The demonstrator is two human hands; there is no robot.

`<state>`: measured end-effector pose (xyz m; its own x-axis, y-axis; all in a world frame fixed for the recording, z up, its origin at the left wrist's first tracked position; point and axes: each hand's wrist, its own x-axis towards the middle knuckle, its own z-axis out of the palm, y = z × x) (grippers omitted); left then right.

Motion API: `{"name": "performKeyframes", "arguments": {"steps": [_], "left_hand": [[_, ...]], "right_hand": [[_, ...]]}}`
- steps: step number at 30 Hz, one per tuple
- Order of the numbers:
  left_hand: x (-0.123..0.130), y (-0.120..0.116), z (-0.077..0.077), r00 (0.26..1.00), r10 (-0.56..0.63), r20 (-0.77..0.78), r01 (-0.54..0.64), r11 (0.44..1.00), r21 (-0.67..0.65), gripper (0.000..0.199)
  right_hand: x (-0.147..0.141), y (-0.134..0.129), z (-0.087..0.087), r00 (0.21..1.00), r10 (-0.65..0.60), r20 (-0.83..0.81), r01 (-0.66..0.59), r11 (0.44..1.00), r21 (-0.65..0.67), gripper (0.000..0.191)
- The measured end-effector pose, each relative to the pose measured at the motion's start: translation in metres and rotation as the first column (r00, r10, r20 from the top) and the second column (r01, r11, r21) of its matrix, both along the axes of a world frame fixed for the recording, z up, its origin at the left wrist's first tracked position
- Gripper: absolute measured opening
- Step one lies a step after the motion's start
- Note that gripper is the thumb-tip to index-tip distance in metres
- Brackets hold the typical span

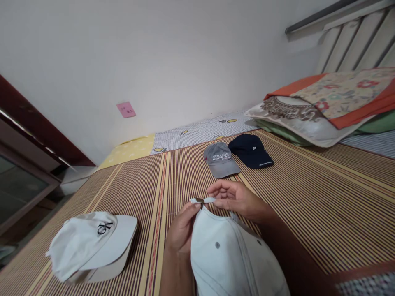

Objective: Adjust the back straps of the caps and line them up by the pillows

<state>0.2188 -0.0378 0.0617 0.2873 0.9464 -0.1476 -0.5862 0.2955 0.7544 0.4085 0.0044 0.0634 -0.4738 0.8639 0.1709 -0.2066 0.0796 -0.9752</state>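
Note:
A pale baseball cap (222, 250) is held close in front of me, its crown toward me and its back opening facing away. My left hand (182, 228) grips the left side of that opening, the thumb by a small metal buckle (200, 200) on the strap. With thumb and fingers, my right hand (237, 199) pinches the strap's other part (210, 200) just right of the buckle. The palm side of my left hand is partly hidden behind the cap.
White caps (89, 244), one with black letters, lie stacked at left. Beyond my hands rest a grey cap (220, 158) and a navy cap (250, 150), touching. A striped bamboo mat (148, 185) covers the bed. Pillows (296, 113) are piled at far right, against the wall (173, 61).

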Motion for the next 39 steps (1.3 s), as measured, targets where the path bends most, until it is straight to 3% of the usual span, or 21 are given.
{"name": "performKeyframes", "arguments": {"steps": [7,14,21,39], "left_hand": [[-0.005,0.003,-0.011,0.996,0.091,0.012,-0.090,0.996,-0.028,0.018],[-0.004,0.003,-0.007,1.000,0.002,-0.010,-0.002,0.999,0.052,0.015],[-0.004,-0.001,-0.004,1.000,0.028,-0.005,-0.028,1.000,-0.001,0.013],[-0.004,-0.001,-0.006,1.000,0.005,0.010,-0.005,1.000,-0.008,0.012]], "right_hand": [[0.008,0.000,0.002,0.997,0.070,0.029,-0.070,0.997,0.023,0.030],[0.002,-0.003,0.006,0.996,0.068,-0.051,-0.067,0.997,0.028,0.021],[0.003,-0.002,0.004,0.999,0.014,-0.034,-0.013,0.999,0.042,0.021],[-0.001,-0.005,0.007,0.998,0.047,-0.049,-0.045,0.998,0.048,0.020]]}}
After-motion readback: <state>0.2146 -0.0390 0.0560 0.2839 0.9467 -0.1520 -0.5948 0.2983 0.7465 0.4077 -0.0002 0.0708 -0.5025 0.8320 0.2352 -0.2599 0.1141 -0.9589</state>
